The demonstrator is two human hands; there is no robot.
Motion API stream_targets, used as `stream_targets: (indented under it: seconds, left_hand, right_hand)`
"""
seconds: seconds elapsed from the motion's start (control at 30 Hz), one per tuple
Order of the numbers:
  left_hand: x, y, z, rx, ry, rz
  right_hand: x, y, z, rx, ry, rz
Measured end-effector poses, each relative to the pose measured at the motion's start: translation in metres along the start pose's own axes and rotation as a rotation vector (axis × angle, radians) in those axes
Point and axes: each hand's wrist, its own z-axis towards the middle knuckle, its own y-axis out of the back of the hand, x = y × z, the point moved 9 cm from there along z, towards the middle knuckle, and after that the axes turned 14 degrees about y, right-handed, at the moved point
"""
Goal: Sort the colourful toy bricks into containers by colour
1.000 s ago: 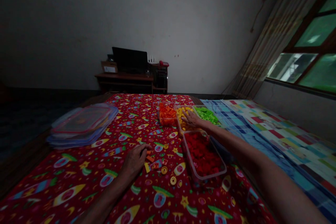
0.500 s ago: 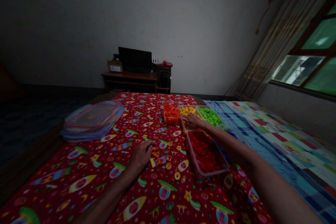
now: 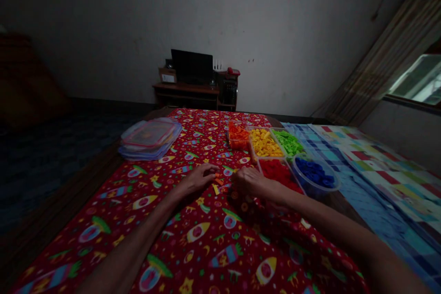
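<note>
My left hand (image 3: 200,178) rests on the red patterned cloth, its thumb and index finger apart. Small orange plastic pieces (image 3: 218,180) lie by its fingertips, beside a small yellow piece (image 3: 216,189). Facing it, my right hand (image 3: 251,181) is closed above the cloth, just left of the tub of red pieces (image 3: 275,169). Its fingers point away from me, and what they hold is hidden.
Behind the red tub stand containers of orange pieces (image 3: 238,135), yellow pieces (image 3: 265,143) and green pieces (image 3: 288,142). A round tub of blue pieces (image 3: 314,171) is at the right. Stacked clear lids (image 3: 149,138) lie at the left.
My right hand has come out of the yellow container and moved toward me, near my left hand. The view has turned left, bringing the blue tub into plain sight.
</note>
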Motion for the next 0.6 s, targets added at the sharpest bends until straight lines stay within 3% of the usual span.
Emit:
stream_targets:
  seconds: [0.1, 0.2, 0.37, 0.6]
  left_hand:
    - [-0.008, -0.008, -0.003, 0.004, -0.071, 0.152]
    - [-0.012, -0.009, -0.004, -0.067, -0.091, 0.242]
    - [-0.012, -0.008, -0.005, -0.089, -0.07, 0.233]
    - [-0.011, -0.009, -0.003, -0.04, -0.062, 0.203]
  right_hand:
    - [0.013, -0.014, -0.007, -0.059, 0.055, -0.012]
    - [0.014, -0.015, -0.01, -0.095, 0.082, 0.034]
    - [0.001, -0.012, -0.006, -0.011, -0.092, 0.105]
    - [0.025, -0.016, 0.0, -0.177, -0.196, 0.009]
